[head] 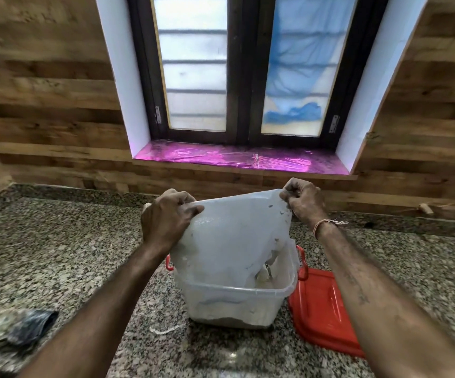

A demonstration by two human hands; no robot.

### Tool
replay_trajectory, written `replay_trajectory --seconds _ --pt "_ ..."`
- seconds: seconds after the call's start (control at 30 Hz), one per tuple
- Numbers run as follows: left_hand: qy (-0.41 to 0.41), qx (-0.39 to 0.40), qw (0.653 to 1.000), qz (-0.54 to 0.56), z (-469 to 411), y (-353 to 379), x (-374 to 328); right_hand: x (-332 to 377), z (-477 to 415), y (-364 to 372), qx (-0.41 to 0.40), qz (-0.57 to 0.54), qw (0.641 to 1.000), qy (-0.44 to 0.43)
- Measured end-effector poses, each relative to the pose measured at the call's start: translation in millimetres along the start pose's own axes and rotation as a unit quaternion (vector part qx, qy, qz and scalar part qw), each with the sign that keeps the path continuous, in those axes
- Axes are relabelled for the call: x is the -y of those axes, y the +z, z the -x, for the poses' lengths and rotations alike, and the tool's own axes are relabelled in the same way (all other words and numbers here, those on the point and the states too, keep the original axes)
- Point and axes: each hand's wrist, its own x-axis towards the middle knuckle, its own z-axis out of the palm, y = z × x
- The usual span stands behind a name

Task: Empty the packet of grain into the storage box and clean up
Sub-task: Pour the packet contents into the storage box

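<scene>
At a granite kitchen counter [57, 255] below a dark-framed window [244, 66], I hold an upturned plastic packet [229, 236] over a clear storage box [237, 301]. My left hand [166, 219] grips one upper corner of the packet, fingers curled tight and pinching the plastic; my right hand [304, 201] pinches the opposite corner, fingers pressed together around a bunched fold. The packet hangs stretched between both fists, its lower end dropping inside the rim of the box. The plastic is cloudy and smudged, and I cannot tell how much grain is left inside it. A pale layer lies at the bottom of the box, seen through its wall.

The box stands on the counter in front of me, red latches [302, 261] at its two sides. Its red lid [321, 309] lies flat on the counter just beside the box, to the right, partly under my right forearm. A thread band [327, 224] circles my right wrist. A dark crumpled cloth [27, 327] lies on the counter well to the left, blurred. A pale scrap of string [165, 329] lies in front of the box. Pink film covers the window sill [234, 158].
</scene>
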Motion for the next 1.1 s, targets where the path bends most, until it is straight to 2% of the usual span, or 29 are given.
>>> replay_trajectory --seconds 0.1,0.17,0.27,0.47,0.6,0.73,0.87,1.03,1.1 --pt "0.015 0.002 1.000 -0.026 1.5 0.8 -9.6 3.7 4.4 0.1 0.014 -0.022 1.000 -0.013" --pt "0.016 0.005 1.000 -0.019 4.2 1.3 -12.5 11.1 5.8 -4.4 0.051 -0.039 0.997 -0.032" --pt "0.019 0.028 0.999 -0.021 5.0 0.8 -15.4 19.3 6.8 -8.8 0.088 -0.009 0.994 -0.065" --pt "0.035 0.037 0.997 -0.054 2.5 2.3 -20.8 21.6 12.4 -14.2 0.015 0.023 0.989 -0.142" --pt "0.070 0.072 0.994 -0.053 1.3 16.9 -40.4 30.2 15.5 -15.4 0.004 0.032 0.984 -0.175" --pt "0.098 0.057 0.992 -0.049 -5.6 33.3 -70.6 39.4 13.4 -20.2 0.002 0.041 0.981 -0.189" --pt "0.064 0.053 0.996 -0.037 -6.6 36.3 -71.8 26.9 8.2 -27.4 -0.005 0.070 0.986 -0.150" --pt "0.065 0.065 0.995 -0.025 -3.5 40.1 -71.2 -5.2 1.4 -28.7 0.029 0.095 0.991 -0.088" --pt "0.061 0.070 0.995 -0.026 -4.9 41.9 -72.0 -13.1 0.0 -29.5 0.028 0.061 0.997 -0.049"
